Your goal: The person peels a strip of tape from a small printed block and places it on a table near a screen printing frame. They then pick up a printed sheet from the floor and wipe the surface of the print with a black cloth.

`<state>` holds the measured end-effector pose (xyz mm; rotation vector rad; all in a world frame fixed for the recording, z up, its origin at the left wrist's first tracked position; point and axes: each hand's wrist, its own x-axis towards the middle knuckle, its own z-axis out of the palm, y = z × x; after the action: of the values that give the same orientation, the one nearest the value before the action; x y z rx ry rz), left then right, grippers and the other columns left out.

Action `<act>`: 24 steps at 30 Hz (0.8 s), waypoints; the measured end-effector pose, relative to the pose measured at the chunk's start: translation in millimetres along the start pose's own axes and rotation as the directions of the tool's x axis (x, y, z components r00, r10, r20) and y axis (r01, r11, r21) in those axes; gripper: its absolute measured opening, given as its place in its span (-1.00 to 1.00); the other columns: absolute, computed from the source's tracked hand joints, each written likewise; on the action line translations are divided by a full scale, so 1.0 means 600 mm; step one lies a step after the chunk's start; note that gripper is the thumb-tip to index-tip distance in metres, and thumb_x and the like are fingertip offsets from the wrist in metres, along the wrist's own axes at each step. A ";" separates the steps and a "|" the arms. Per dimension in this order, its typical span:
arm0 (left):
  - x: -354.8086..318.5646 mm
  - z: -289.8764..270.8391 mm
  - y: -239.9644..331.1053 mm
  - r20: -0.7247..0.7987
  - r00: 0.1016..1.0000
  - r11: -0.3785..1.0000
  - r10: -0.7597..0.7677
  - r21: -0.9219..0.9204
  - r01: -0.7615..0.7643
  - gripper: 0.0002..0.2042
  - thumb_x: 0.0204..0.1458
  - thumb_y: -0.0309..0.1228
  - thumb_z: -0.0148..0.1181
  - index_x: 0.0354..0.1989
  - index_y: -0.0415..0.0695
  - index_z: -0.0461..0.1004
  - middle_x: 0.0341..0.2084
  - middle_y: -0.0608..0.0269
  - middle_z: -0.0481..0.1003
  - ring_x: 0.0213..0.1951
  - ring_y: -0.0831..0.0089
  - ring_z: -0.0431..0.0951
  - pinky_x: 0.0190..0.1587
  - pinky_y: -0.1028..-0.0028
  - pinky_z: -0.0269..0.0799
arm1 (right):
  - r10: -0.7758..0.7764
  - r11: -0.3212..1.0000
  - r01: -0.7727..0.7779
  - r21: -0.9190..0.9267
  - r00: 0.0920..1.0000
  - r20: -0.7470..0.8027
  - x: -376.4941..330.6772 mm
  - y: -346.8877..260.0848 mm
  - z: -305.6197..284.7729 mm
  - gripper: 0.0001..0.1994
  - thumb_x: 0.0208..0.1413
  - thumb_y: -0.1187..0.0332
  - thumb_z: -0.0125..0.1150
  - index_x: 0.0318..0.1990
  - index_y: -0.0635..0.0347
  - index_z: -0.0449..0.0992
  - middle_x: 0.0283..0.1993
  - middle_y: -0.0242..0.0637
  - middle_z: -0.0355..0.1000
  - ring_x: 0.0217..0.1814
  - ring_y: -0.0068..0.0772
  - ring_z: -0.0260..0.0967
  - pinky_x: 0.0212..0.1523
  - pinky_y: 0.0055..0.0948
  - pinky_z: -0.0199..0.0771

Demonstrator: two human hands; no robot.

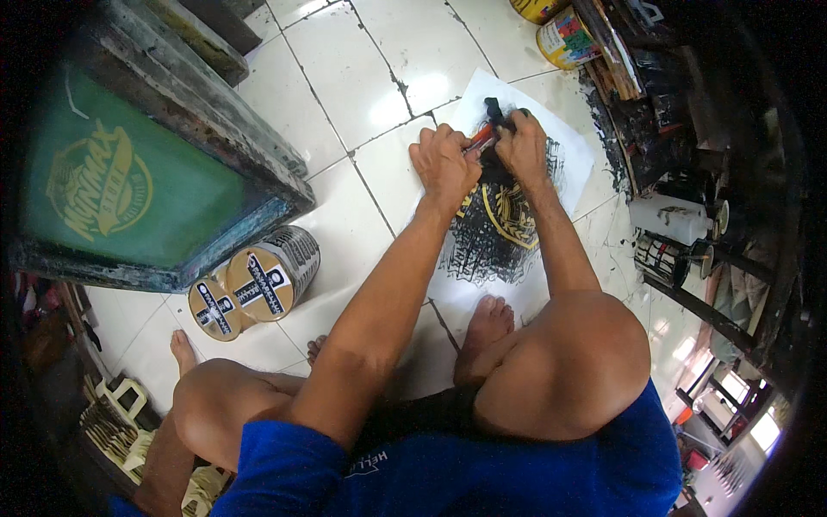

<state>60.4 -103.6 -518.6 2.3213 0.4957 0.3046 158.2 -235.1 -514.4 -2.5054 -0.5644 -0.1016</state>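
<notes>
Near the top of a white sheet on the tiled floor, both my hands work close together. The fingers of my left hand are closed round a slim orange-and-dark tool; its exact kind is not clear. My right hand is closed beside it, gripping a black, ink-smeared thing partly hidden by the fingers. Under my wrists, the sheet carries rough black streaks and a yellow round emblem.
A green-meshed printing screen leans at the left, with gold-and-black cans beside it. Colourful paint tins stand at the far right. An ink-stained shelf holds a white container. My bare right foot is by the sheet's near edge.
</notes>
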 end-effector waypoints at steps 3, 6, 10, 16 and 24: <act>0.012 -0.004 -0.002 0.002 1.000 1.000 -0.012 0.001 0.012 -0.84 -0.24 -0.34 0.45 -0.44 -0.04 0.65 -0.35 0.35 0.50 -0.14 0.28 0.41 -0.10 0.26 0.20 | -0.021 0.999 0.021 -0.028 0.999 0.027 -0.024 -0.012 0.008 -0.82 -0.08 0.47 0.23 -0.31 0.35 0.47 -0.28 0.16 0.42 -0.21 0.26 0.37 -0.17 0.08 0.38; 0.010 0.000 0.004 0.015 1.000 1.000 -0.011 0.005 0.011 -0.85 -0.23 -0.35 0.44 -0.44 -0.04 0.65 -0.35 0.37 0.50 -0.14 0.28 0.41 -0.10 0.26 0.20 | -0.025 0.999 0.025 -0.040 1.000 -0.012 -0.021 -0.007 0.009 -0.82 -0.06 0.45 0.23 -0.30 0.36 0.48 -0.27 0.16 0.43 -0.22 0.25 0.38 -0.18 0.07 0.40; 0.008 0.000 -0.002 -0.016 1.000 0.999 0.003 0.035 -0.003 -0.86 -0.23 -0.36 0.45 -0.45 -0.02 0.65 -0.35 0.40 0.51 -0.15 0.29 0.42 -0.10 0.25 0.21 | 0.018 0.998 -0.018 -0.066 1.000 -0.005 -0.009 -0.013 0.013 -0.81 -0.06 0.44 0.23 -0.30 0.36 0.48 -0.27 0.16 0.42 -0.20 0.25 0.40 -0.16 0.05 0.42; 0.008 0.006 -0.003 -0.035 0.999 0.999 0.021 0.025 -0.020 -0.85 -0.24 -0.36 0.45 -0.44 -0.02 0.64 -0.37 0.42 0.51 -0.16 0.30 0.42 -0.10 0.24 0.21 | -0.004 0.998 0.004 -0.055 1.000 0.004 -0.001 -0.003 0.019 -0.81 -0.08 0.42 0.24 -0.33 0.36 0.49 -0.26 0.15 0.43 -0.19 0.24 0.41 -0.15 0.06 0.43; 0.012 0.008 -0.002 -0.054 0.998 0.999 0.032 0.011 -0.032 -0.86 -0.25 -0.36 0.45 -0.49 -0.03 0.62 -0.39 0.39 0.50 -0.19 0.27 0.41 -0.12 0.25 0.20 | -0.097 0.995 0.098 0.016 0.994 -0.045 -0.023 -0.018 0.017 -0.83 -0.05 0.45 0.20 -0.31 0.36 0.47 -0.26 0.15 0.42 -0.22 0.28 0.41 -0.19 0.06 0.43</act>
<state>68.1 -102.9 -522.1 2.3377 0.4883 0.3826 141.0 -226.5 -520.0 -2.4516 -0.6662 -0.1876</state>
